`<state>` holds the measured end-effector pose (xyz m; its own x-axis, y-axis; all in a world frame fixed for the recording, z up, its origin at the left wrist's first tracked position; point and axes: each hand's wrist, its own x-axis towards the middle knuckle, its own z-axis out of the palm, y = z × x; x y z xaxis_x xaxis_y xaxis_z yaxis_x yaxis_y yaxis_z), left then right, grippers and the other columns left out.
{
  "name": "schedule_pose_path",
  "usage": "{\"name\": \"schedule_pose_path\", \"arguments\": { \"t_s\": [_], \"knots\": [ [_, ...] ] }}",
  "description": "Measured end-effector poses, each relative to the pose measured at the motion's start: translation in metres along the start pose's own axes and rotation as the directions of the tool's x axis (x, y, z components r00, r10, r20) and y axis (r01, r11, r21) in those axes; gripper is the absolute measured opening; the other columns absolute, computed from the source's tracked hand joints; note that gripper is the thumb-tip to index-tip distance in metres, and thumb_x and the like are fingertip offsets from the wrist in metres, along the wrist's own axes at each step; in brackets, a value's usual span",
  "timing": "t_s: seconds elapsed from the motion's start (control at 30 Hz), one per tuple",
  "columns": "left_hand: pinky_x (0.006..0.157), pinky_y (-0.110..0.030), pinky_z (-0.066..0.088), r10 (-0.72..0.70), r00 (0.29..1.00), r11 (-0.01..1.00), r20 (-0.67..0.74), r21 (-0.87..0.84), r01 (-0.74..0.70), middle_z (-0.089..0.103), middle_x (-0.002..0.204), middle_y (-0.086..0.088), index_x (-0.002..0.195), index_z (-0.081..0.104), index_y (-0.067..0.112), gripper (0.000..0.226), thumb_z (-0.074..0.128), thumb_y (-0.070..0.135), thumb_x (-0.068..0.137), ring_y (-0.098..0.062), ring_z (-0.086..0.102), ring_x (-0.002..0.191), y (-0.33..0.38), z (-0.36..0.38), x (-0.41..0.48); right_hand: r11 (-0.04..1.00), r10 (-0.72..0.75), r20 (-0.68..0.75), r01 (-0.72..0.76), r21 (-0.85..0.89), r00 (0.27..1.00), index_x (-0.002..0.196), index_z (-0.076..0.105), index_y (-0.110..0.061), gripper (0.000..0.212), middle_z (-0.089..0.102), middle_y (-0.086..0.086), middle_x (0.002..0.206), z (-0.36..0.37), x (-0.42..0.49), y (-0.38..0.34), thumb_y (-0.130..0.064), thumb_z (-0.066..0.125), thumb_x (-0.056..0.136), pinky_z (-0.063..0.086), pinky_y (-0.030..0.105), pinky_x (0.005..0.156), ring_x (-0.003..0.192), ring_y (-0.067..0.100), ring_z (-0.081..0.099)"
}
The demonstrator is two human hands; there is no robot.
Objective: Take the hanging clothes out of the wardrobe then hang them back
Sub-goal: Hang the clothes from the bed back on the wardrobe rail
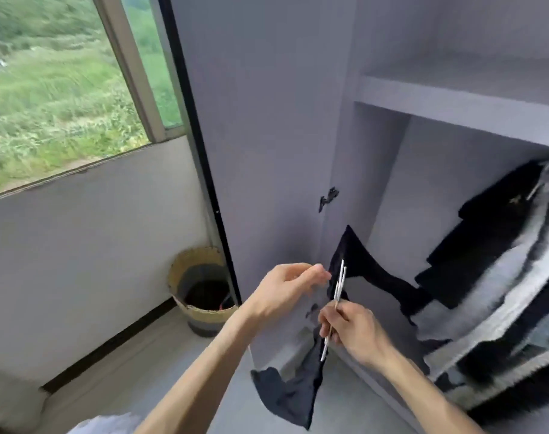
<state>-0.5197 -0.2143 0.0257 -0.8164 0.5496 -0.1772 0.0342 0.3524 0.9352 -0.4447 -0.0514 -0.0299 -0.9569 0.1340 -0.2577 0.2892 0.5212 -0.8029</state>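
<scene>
Hanger (339, 285) pinched in right hand (357, 336) fingers (329, 319), dark garment (293, 393) draped.

light: soft daylight from window (127, 67) at left; bright outside | shadows: faint; dimmer inside wardrobe (423, 183) | blur: motion smear on hanging clothes (501, 277) and grass (47, 120); overall soft focus | edges: wide-angle bending of straight lines

Pale lilac-grey wardrobe (266, 120), dark navy garment (298, 393) on a white hanger (337, 296), black and grey-white hanging clothes (492, 277), tan-and-grey woven basket (201, 314).
</scene>
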Motion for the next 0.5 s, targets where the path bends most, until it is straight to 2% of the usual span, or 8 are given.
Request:
{"name": "schedule_pose_path", "arguments": {
  "t_s": [0.1,0.17,0.27,0.37,0.43,0.5],
  "knots": [
    [0.071,-0.008,0.043,0.054,0.991,0.998,0.126,-0.049,-0.049,0.075,0.104,0.013,0.104,0.076,0.018,0.04,0.044,0.041,0.104,0.003,0.064,0.086,0.044,0.014,0.032,0.991,0.066,-0.065,-0.072,-0.109,0.996,0.088,0.062,-0.025,0.031,0.073,-0.01,0.079,-0.03,0.006,-0.01,-0.032,0.036,0.102,0.047,0.025,0.071,0.074,0.003,0.063],
    [0.076,-0.016,0.046,0.055,0.98,0.998,0.192,-0.052,-0.046,0.076,0.1,0.01,0.104,0.075,0.014,0.034,0.049,0.036,0.102,-0.002,0.067,0.089,0.062,0.026,0.048,0.984,0.093,-0.088,-0.105,-0.141,0.992,0.092,0.061,-0.024,0.031,0.072,-0.009,0.082,-0.047,0.007,-0.014,-0.031,0.032,0.103,0.048,0.025,0.078,0.082,0.003,0.063],
    [0.09,-0.033,0.045,0.038,0.962,0.992,0.271,-0.125,-0.004,0.076,0.101,0.006,0.106,0.074,0.016,0.026,0.059,0.034,0.096,-0.012,0.067,0.1,0.075,0.044,0.073,0.975,0.141,-0.181,-0.168,-0.143,0.973,0.093,0.06,-0.025,0.031,0.072,-0.01,0.082,-0.07,0.003,-0.007,-0.039,0.035,0.103,0.053,0.031,0.08,0.08,0.006,0.064],
    [0.088,-0.032,0.041,0.027,0.961,0.971,0.276,-0.235,0.04,0.076,0.103,0.005,0.103,0.073,0.019,0.018,0.065,0.032,0.094,-0.01,0.064,0.096,0.079,0.06,0.096,0.946,0.145,-0.361,-0.236,-0.222,0.921,0.098,0.059,-0.031,0.032,0.066,-0.016,0.087,-0.09,-0.012,0.012,-0.06,0.046,0.095,0.053,0.034,0.079,0.085,0.008,0.063],
    [0.086,-0.03,0.04,0.022,0.967,0.964,0.254,-0.261,0.047,0.075,0.102,0.005,0.094,0.076,0.021,0.015,0.065,0.031,0.093,-0.011,0.062,0.093,0.084,0.072,0.107,0.938,0.158,-0.392,-0.262,-0.228,0.906,0.099,0.057,-0.035,0.035,0.064,-0.019,0.086,-0.097,-0.026,0.026,-0.068,0.05,0.088,0.052,0.03,0.08,0.088,0.002,0.06],
    [0.078,-0.027,0.038,0.016,0.974,0.96,0.226,-0.277,0.048,0.073,0.096,0.003,0.08,0.08,0.023,0.021,0.065,0.029,0.093,-0.014,0.058,0.09,0.089,0.083,0.118,0.927,0.176,-0.39,-0.286,-0.244,0.904,0.097,0.057,-0.035,0.035,0.066,-0.018,0.085,-0.101,-0.04,0.036,-0.068,0.054,0.085,0.052,0.029,0.08,0.086,0.0,0.06]
  ]
}}
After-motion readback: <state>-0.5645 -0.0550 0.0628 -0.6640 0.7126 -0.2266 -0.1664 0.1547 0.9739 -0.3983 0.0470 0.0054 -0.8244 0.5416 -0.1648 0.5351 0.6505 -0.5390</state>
